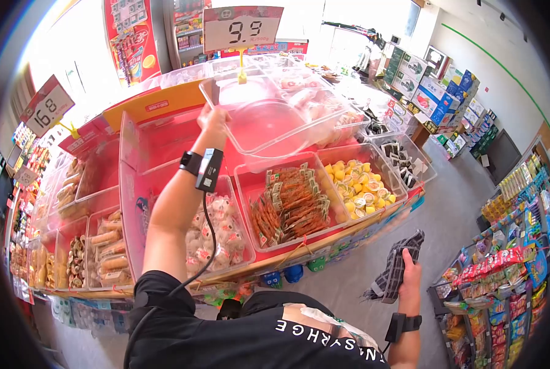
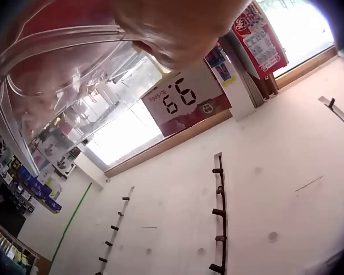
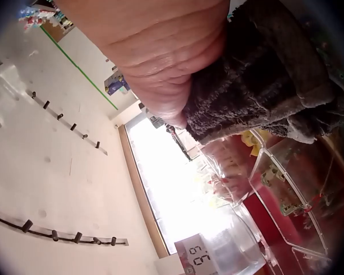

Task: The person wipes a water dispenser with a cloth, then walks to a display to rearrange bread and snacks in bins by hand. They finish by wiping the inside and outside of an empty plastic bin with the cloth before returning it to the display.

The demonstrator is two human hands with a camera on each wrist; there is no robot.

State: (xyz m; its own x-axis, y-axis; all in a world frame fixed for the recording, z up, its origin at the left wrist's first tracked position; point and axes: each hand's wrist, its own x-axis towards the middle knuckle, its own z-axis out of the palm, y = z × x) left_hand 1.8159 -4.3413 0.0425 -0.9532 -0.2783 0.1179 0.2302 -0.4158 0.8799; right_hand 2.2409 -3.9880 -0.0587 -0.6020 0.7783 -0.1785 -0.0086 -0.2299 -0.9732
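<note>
My left hand [image 1: 214,118] grips the near-left rim of a transparent plastic bin [image 1: 259,147] over the red-lined display stand. In the left wrist view the bin's rim [image 2: 63,35] runs up to the fingers of that hand [image 2: 178,26]. The bin sits behind trays of brown packaged snack sticks [image 1: 290,203] and yellow cups [image 1: 358,184]. Low on the right, away from the stand, my right hand [image 1: 411,277] holds a dark checked cloth [image 1: 393,270]. The right wrist view shows this cloth [image 3: 246,86] bunched and hanging beside the palm; the fingertips are hidden.
A 9.9 price sign [image 1: 243,29] rises behind the bin, and a 16.8 sign [image 1: 46,106] stands at left. Wrapped snacks [image 1: 207,237] fill a nearer tray. Snack racks [image 1: 508,270] line the right side, past a grey floor [image 1: 459,203]. Stacked boxes [image 1: 431,98] stand farther back.
</note>
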